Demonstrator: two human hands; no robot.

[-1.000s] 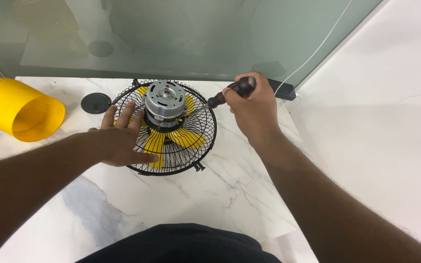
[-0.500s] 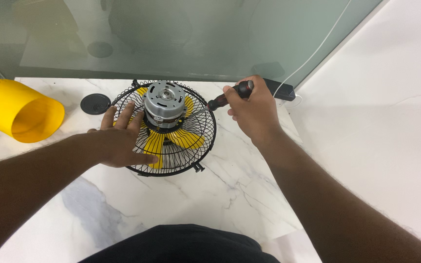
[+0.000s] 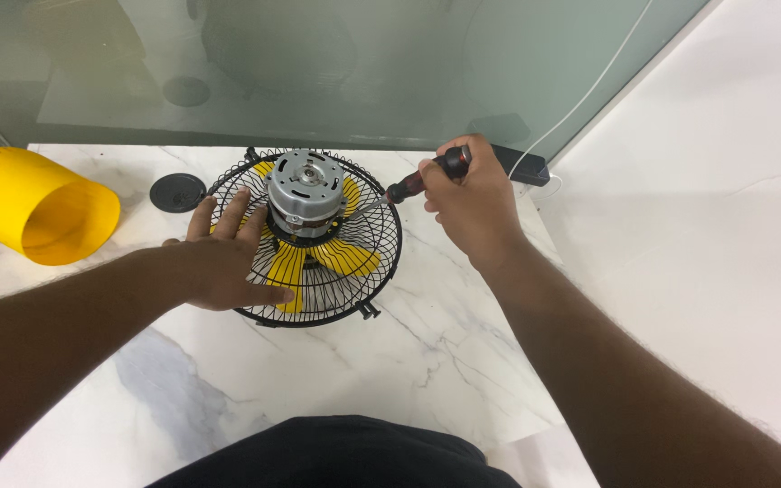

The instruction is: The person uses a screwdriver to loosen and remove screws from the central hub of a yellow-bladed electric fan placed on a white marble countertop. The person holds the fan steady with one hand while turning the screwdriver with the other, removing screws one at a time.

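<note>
Here left hand [image 3: 223, 262] flat on fan grille [image 3: 381, 262] rim.

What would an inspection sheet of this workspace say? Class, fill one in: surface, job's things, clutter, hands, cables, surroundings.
Surface: white marble-patterned tabletop.
Job's things: round black fan grille lying flat, with yellow blades and a bare silver motor on top; screwdriver, tip at the motor.
Clutter: yellow cylinder on its side; black round cap.
Hands: left hand flat on the grille; right hand grips the screwdriver.
Cables: white cable running to a black box.
Surroundings: glass panel behind the table; white floor to the right.
</note>
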